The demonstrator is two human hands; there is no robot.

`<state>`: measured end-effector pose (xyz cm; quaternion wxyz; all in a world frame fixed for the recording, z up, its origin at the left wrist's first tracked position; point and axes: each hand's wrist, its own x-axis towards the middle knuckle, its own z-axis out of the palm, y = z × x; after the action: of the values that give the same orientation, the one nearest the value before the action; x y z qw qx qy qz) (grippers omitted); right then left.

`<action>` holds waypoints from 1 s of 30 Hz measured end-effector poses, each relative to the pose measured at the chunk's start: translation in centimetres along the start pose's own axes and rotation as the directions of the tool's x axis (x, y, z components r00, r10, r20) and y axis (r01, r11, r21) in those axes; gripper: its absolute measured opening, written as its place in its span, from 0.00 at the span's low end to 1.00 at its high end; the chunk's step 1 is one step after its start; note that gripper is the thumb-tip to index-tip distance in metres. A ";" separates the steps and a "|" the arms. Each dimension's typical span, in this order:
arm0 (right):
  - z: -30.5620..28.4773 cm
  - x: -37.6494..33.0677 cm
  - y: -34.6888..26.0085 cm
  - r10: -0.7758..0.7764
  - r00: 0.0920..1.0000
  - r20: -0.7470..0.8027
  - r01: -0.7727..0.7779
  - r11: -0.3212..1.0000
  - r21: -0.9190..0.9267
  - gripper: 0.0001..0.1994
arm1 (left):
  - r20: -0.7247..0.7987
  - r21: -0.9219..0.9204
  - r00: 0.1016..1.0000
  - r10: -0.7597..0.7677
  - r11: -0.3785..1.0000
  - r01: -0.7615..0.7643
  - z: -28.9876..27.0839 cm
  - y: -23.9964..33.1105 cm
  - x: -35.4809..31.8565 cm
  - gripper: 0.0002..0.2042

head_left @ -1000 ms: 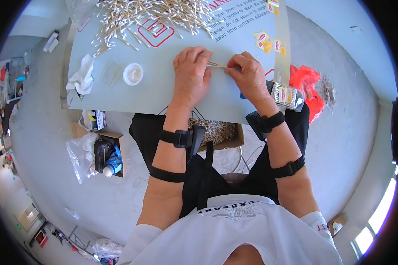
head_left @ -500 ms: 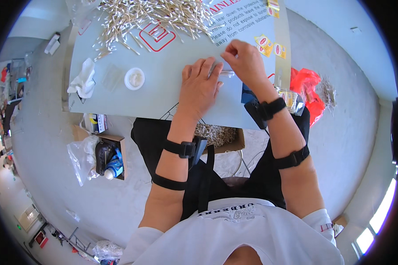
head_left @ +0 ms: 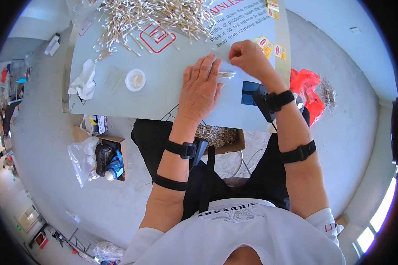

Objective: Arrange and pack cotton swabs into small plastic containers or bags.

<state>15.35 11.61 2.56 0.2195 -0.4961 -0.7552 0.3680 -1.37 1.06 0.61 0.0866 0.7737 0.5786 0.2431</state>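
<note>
My left hand (head_left: 200, 86) lies flat on the table, its fingers stretched out and close together. A small bundle of cotton swabs (head_left: 227, 75) pokes out from beside its fingers, white tips to the right; the rest is hidden under the hand. Just right of those tips, my right hand (head_left: 253, 59) hovers with its fingers curled into a pinch. Whatever the pinch may hold cannot be made out. A large loose heap of cotton swabs (head_left: 150, 20) covers the far part of the table.
On the sheet-covered table (head_left: 163, 99) stand a round white tub (head_left: 135, 80) and a crumpled tissue (head_left: 83, 80). Yellow labels (head_left: 279, 51) and a dark blue card (head_left: 252, 93) lie at the right. Below is a carton of swabs (head_left: 219, 134); a red bag (head_left: 306, 84) sits beyond the right edge.
My right hand has moved a little to the right, away from my left hand. The swab tips and the dark blue card show more. My left hand has hardly moved.
</note>
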 end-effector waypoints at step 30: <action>1.1 3.5 0.2 -0.033 0.982 -0.187 -0.014 0.970 -0.244 0.09 | 0.110 0.075 0.994 -0.001 0.997 -0.007 0.0 2.3 -1.8 0.32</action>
<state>13.24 14.52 1.61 0.2295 -0.5485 -0.7726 0.2225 0.23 -1.39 1.08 0.0888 0.7895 0.5806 0.1781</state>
